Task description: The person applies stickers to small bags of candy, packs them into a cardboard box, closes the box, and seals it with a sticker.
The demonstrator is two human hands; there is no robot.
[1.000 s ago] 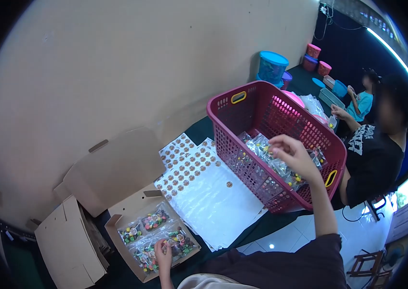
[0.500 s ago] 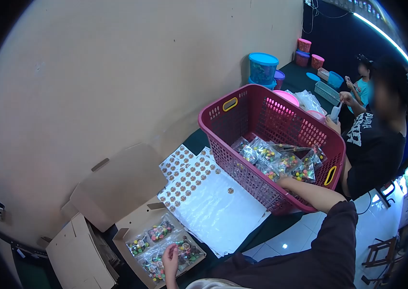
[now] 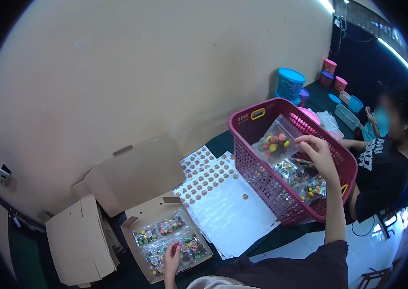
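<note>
Pinched in my right hand (image 3: 317, 153) is a clear bag of colourful candies (image 3: 276, 142), raised over the maroon basket (image 3: 261, 180). More candy bags (image 3: 305, 180) lie inside that basket. My left hand (image 3: 172, 257) is over the open cardboard box (image 3: 142, 264), its fingers curled together; whatever they may hold is too small to make out. Several candy bags (image 3: 170, 225) lie flat in the box. White sheets with rows of round brown stickers (image 3: 208, 176) lie between box and basket.
Flattened cardboard boxes (image 3: 76, 241) are stacked at the left. Blue tubs (image 3: 290, 84) stand behind the basket, with a pink lid (image 3: 308, 115) beside them. A co-worker in a black shirt (image 3: 387, 168) is at the right, another person in teal beyond.
My right hand has come up out of the basket, now with a candy bag in it. My left hand has stayed over the box. The view has shifted.
</note>
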